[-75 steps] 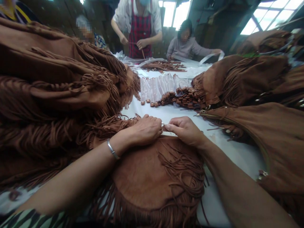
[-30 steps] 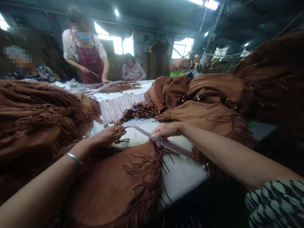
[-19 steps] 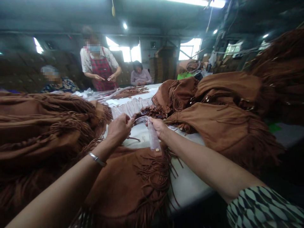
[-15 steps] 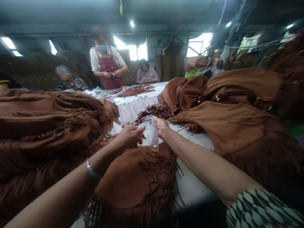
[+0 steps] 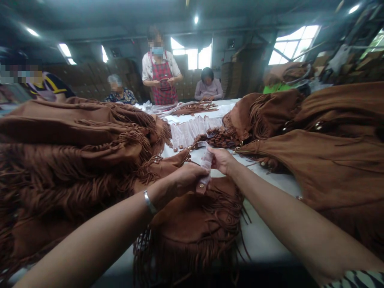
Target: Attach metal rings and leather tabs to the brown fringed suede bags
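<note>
A brown suede fringed bag (image 5: 192, 224) lies on the white table (image 5: 264, 240) right in front of me. My right hand (image 5: 220, 160) grips the upper part of a clear plastic sleeve (image 5: 206, 163) with a small brown tab in its lower end. My left hand (image 5: 187, 179), a silver bangle on its wrist, pinches the sleeve's lower end just above the bag's top edge. Both hands meet over the bag.
Piles of brown fringed bags rise at the left (image 5: 69, 160) and the right (image 5: 324, 152). A row of clear sleeves (image 5: 192, 130) and a heap of brown tabs (image 5: 217, 139) lie beyond my hands. Several people work at the table's far end, one in a red plaid apron (image 5: 162, 78).
My right hand picked a clear sleeve off the table and brought it upright over the bag. My left hand moved onto its lower end. The view tilted up, then swung left.
</note>
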Demonstrator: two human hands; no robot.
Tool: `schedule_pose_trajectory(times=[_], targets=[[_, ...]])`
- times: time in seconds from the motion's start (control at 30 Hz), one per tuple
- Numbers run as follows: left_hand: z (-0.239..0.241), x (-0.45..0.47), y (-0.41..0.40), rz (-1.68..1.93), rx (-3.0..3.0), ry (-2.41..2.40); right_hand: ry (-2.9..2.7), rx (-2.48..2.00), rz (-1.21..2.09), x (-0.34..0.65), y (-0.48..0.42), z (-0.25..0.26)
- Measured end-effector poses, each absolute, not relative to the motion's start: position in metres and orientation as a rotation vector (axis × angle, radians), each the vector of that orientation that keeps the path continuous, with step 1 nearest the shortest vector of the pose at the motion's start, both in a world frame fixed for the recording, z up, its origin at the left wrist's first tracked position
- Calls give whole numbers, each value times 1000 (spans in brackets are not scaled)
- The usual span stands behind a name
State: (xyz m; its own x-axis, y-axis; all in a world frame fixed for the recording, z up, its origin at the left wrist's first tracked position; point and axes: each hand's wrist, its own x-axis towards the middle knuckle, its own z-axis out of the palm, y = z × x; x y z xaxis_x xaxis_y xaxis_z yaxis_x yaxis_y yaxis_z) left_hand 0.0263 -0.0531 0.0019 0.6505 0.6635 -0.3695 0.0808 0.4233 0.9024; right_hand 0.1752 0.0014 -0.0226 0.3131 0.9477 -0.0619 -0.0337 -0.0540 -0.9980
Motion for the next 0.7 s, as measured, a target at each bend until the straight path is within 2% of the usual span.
schedule_pose_trajectory(times=[0.1,0.27,0.33,0.43,0.7], targets=[[-7,23,-40,428,1091,811,-1123,-1336,805,192,-23,-10],[-6,27,-19,356,1068,713,-2266,-781,185,188,-72,10],[-4,31,-15,307,1062,672,-2487,-746,26,185,-82,12],[-5,38,-11,263,1063,646,-2546,-821,-104,188,-82,13],[0,55,-3,384,1109,701,-2404,-770,-147,210,-55,-2]])
